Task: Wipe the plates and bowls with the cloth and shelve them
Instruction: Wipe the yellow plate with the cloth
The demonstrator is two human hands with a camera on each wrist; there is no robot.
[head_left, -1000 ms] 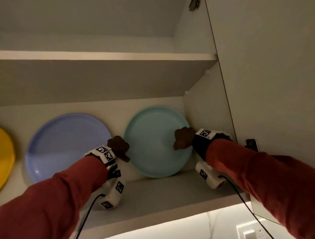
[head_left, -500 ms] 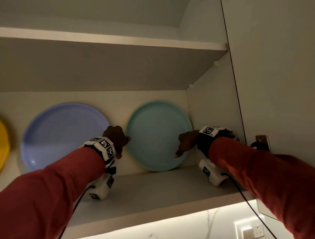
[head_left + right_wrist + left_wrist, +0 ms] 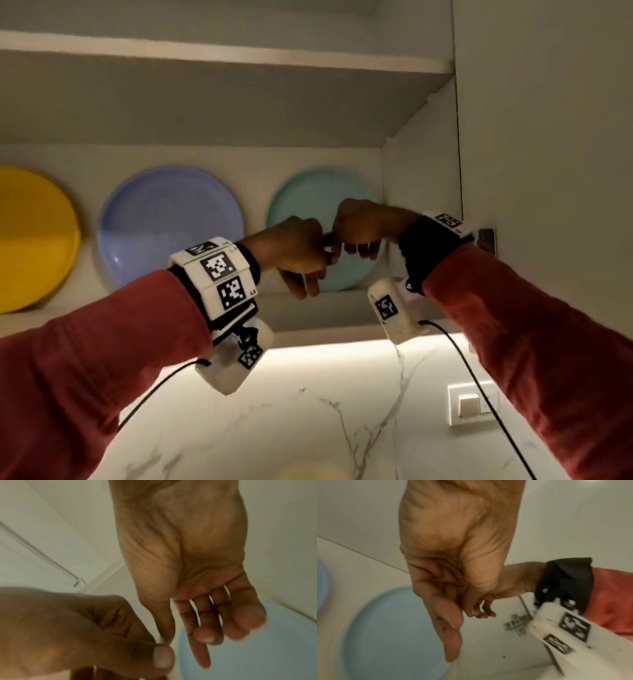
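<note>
Teal plate point(image 3: 322, 219) leans at the shelf's point(image 3: 325, 308) right end, beside the blue plate point(image 3: 164, 222). My left hand point(image 3: 294, 253) and right hand point(image 3: 359, 229) hang loose, each grip empty; I should withdraw gently without nudging it.

A yellow plate point(image 3: 32, 236), a lilac-blue plate point(image 3: 164, 222) and a teal plate point(image 3: 308, 198) are showing against the pale grey shelf point(image 3: 308, 308), above white grey-veined marble point(image 3: 274, 428), beside red sleeves point(image 3: 102, 359)
</note>
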